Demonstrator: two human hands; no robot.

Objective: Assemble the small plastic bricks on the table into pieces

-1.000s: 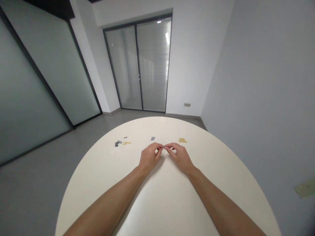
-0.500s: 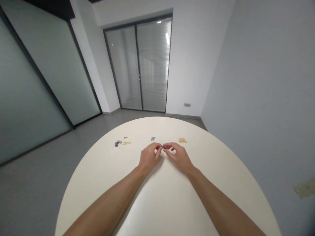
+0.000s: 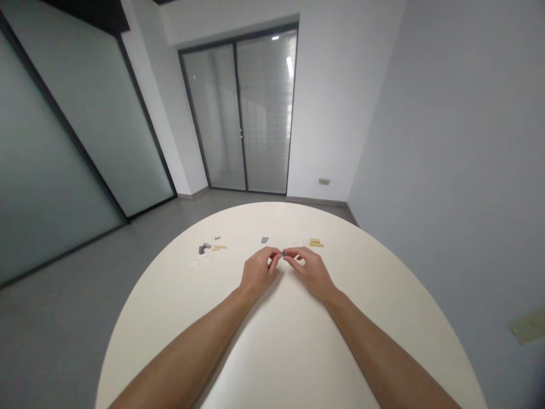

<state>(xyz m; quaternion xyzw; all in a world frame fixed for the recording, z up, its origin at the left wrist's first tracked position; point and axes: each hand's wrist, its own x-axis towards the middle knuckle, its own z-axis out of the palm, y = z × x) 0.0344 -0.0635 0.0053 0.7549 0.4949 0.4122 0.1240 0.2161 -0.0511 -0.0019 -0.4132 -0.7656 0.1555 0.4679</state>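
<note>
Between the fingertips of both hands sits a small dark grey piece point(image 3: 284, 254), possibly a building brick; it is too small to tell more. My left hand point(image 3: 259, 268) pinches it from the left with thumb and forefinger. From the right, my right hand point(image 3: 310, 271) grips it the same way, so the fingertips of the two hands nearly meet. Just beyond the hands lie a flat grey-blue piece point(image 3: 264, 240), some pale white pieces point(image 3: 293, 241) that are hard to make out, and yellow strip-like pieces point(image 3: 315, 242) on the right.
The hands are over a round white table point(image 3: 272, 363). At its far left lie dark grey pieces point(image 3: 202, 249), tan strips point(image 3: 219, 247), a small grey piece point(image 3: 217, 238) and whitish pieces point(image 3: 201, 258). A glass door point(image 3: 242, 113) and walls stand behind the table.
The small dark piece looks slightly turned between the fingertips. Both hands stay in nearly the same place, and the pieces on the table have not moved.
</note>
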